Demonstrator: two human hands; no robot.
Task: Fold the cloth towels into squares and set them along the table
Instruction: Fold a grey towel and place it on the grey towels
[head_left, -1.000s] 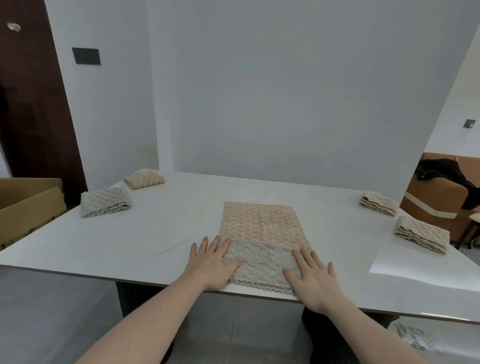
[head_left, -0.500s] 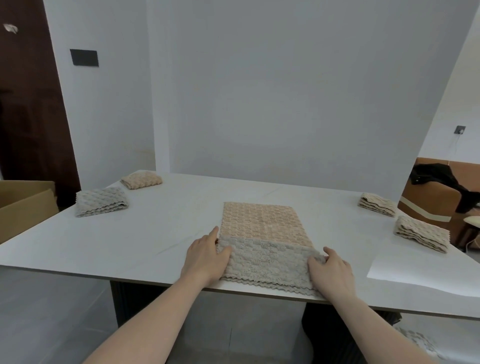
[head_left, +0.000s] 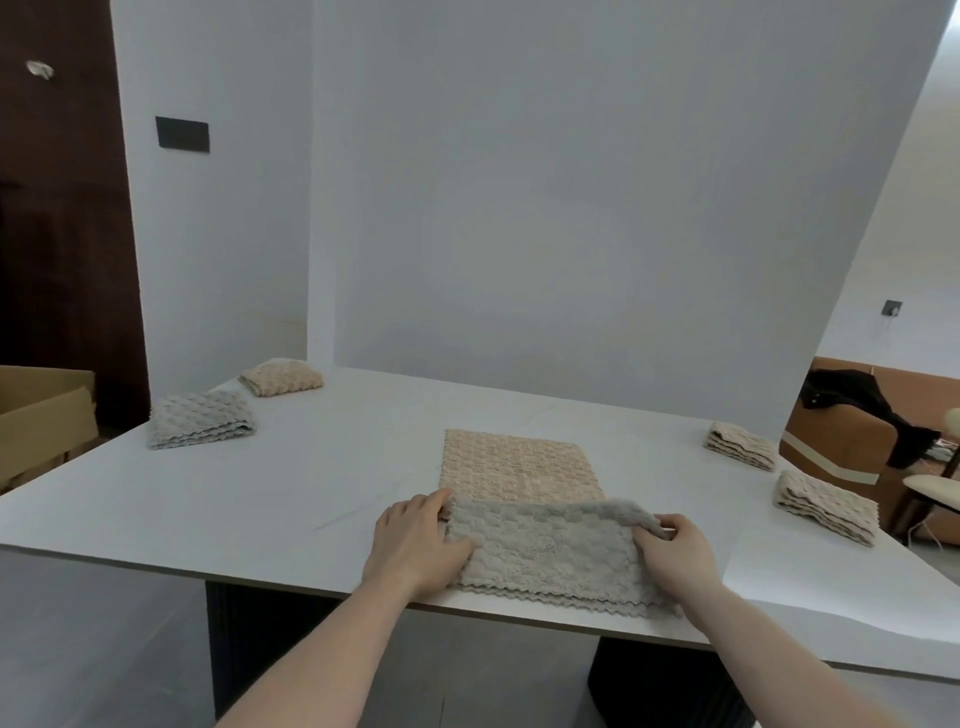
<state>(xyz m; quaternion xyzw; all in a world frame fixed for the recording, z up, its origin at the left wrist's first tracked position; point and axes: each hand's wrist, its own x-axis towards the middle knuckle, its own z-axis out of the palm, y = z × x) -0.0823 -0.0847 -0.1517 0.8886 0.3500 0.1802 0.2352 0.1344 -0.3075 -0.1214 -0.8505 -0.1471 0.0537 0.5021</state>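
Both forearms reach in from the near edge of the white table, bare and angled inward. The left hand pinches the left end of the towel's folded flap, thumb on top of the grey pile and fingers tucked at the fold. The right hand does the same on the other side, fingers curled over the raised corner, which lifts off the layer beneath.

The towel lies at the middle of the near edge: a long waffle-textured cloth, peach on the face farther away, grey and fluffy on the turned-up flap, with a zigzag hem along the near border.

Four folded squares sit well apart at the table's sides: a grey folded towel and a peach folded towel on the left, two beige folded towels on the right, their layered wavy edges showing. A cardboard box stands beyond the left side.
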